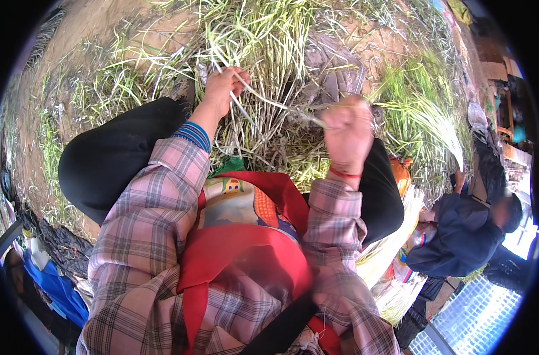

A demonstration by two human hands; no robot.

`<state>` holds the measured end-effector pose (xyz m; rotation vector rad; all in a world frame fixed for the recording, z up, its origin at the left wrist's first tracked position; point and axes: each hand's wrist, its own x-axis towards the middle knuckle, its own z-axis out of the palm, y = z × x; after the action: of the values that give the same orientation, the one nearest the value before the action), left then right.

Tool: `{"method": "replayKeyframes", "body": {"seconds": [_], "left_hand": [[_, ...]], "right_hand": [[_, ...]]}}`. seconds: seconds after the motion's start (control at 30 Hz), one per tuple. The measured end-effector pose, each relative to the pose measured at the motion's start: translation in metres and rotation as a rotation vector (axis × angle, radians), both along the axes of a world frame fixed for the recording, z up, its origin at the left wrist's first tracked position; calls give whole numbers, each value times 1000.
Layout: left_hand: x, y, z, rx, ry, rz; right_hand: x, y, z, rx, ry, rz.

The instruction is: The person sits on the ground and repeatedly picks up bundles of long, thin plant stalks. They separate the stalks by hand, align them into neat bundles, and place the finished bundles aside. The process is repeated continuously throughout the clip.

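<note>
Between the thumb and fingers of my left hand [225,86] are a few thin, pale stalks [262,102] of a chive-like vegetable. One long stalk runs across to my right hand [349,128], which is blurred and closed on debris-like shreds or leaf at its other end. Past both hands stands a thick heap of green and whitish stalks [274,49], matted with dry strands lower down. My lap carries a red-trimmed apron [247,248] with a printed picture. Trimmings [313,173] lie between my knees and the heap.
Long whitish stalks [384,248] are piled beside my right thigh. To the right, a person in dark clothing [455,239] holds a green bunch [438,120]. Grey sheeting [331,66] lies by the heap. A white mesh crate [473,315] and blue cloth [56,284] are near the rim.
</note>
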<state>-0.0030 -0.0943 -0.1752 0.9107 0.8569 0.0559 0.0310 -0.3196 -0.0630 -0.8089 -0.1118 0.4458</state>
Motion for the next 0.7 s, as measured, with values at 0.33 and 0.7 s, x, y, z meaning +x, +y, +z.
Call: {"method": "replayKeyframes", "body": {"seconds": [0.33, 0.7], "left_hand": [[6, 11, -6, 74, -56, 57], [4, 5, 17, 192, -303, -353]], "right_hand": [[-4, -82, 103, 897, -377, -125], [10, 6, 5, -1173, -510, -47]]}}
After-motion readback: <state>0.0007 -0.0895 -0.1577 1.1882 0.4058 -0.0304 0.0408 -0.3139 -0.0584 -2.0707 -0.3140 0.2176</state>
